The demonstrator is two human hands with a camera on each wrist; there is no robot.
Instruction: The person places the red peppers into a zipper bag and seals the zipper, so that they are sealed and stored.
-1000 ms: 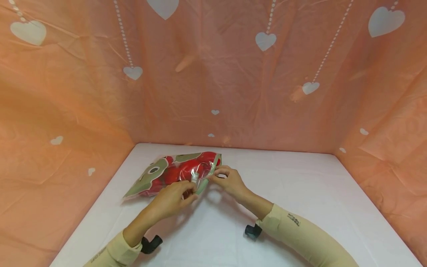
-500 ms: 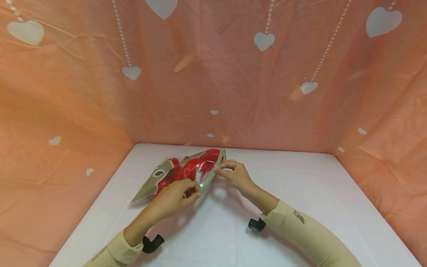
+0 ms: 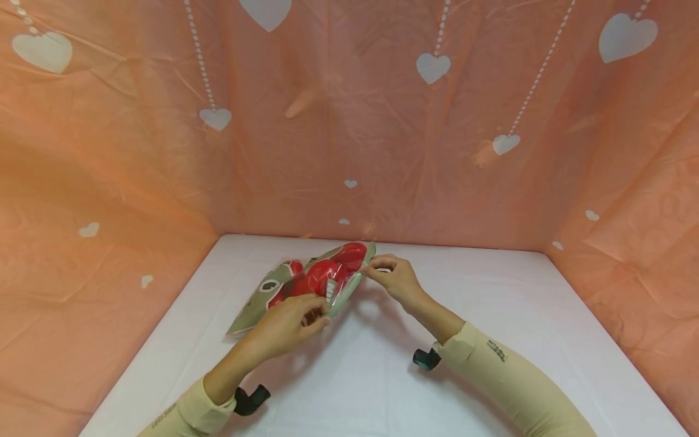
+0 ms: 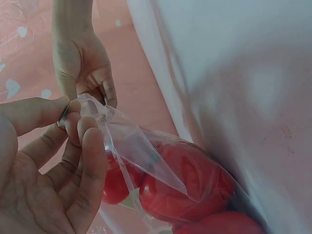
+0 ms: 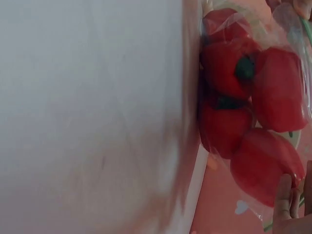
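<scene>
A clear plastic bag [image 3: 312, 280] printed with a green face and a round eye lies slanted at the table's back left. Several red bell peppers [image 5: 278, 90] show through it, a few with green stems. My left hand [image 3: 289, 321] pinches the near part of the bag's green-edged rim between thumb and fingers; the left wrist view shows that pinch close up. Farther along the same rim, my right hand [image 3: 397, 280] pinches it near the far corner. Between the hands the rim [image 3: 348, 290] is stretched fairly straight. Whether the bag is sealed there I cannot tell.
The white table [image 3: 491, 303] spreads to the right and in front. Orange cloth [image 3: 382, 121] with pale hearts closes in the back and sides. Dark camera mounts [image 3: 251, 400] hang under both wrists.
My right hand has moved right and away, nearer the bag's far corner. The bag has shifted right with it, and the hands stand farther apart. My left hand has barely moved.
</scene>
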